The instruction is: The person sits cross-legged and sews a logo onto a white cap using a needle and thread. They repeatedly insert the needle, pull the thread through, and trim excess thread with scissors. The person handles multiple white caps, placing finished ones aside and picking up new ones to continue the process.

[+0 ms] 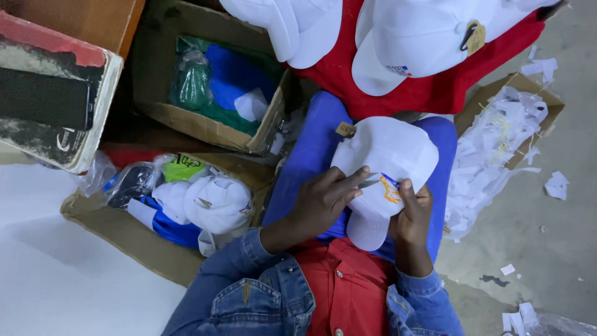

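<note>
A white cap (384, 155) with a coloured embroidered patch on its front lies on my lap, over blue trousers (314, 146). My left hand (323, 200) rests on the cap's front and holds a small metal tool against the fabric beside the patch. My right hand (411, 214) grips the cap's edge next to the patch, thumb on top. A small tan tag (345, 129) hangs from the cap's far side.
More white caps (413, 37) lie on a red cloth (429, 93) ahead. A cardboard box (208, 127) with green and blue items stands at left; another box (137, 239) holds white caps (217, 202). A box of white paper scraps (491, 155) sits at right.
</note>
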